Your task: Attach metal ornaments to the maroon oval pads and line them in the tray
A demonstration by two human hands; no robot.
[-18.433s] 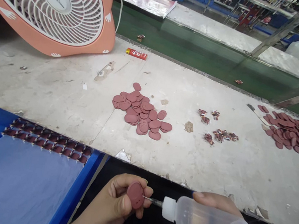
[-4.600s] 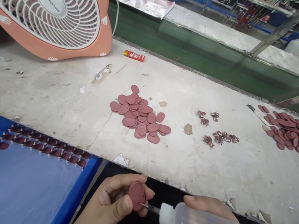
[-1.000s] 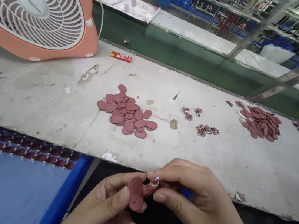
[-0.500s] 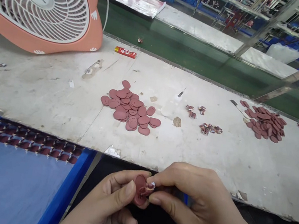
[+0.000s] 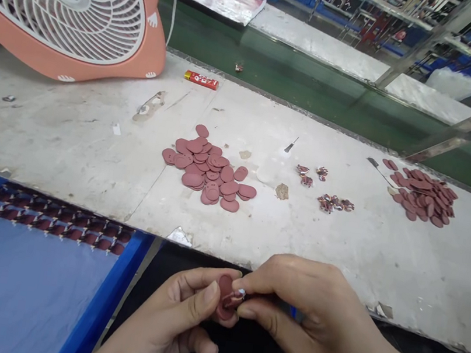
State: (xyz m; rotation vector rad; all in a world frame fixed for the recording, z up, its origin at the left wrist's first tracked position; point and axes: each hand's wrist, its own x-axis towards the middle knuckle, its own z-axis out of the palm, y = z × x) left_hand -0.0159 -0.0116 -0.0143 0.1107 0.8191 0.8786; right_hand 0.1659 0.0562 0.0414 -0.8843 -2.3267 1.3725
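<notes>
- Head view, hands: the left hand [image 5: 182, 313] and the right hand [image 5: 308, 308] meet low in the frame, below the front edge of the workbench, over the person's dark lap.
- Left hand: the thumb [image 5: 210, 292] presses on a maroon oval disc [image 5: 225, 285], with the fingers curled behind it, pinching the disc upright.
- Right hand: the index finger [image 5: 246, 279] and thumb [image 5: 250, 315] pinch together on a small maroon figure piece [image 5: 233, 300], which lies against the face of the disc, touching it. The fingers partly hide the join.
- Head view, bench: a translucent plastic squeeze bottle [image 5: 269, 170] with a metal needle tip [image 5: 290, 144] lies on the scuffed workbench [image 5: 85, 177], in neither hand, just beside a heap of maroon ovals [image 5: 205, 169].
- Further right stand loose figure pieces [image 5: 329, 202] and a second oval heap [image 5: 422, 195].
- Head view, left: a row of finished-looking disc assemblies [image 5: 52, 221] lies along a blue cloth in a blue tray [image 5: 118, 277].
- Head view, far side: an orange desk fan [image 5: 101, 71] stands near a small red tube [image 5: 201, 80].
</notes>
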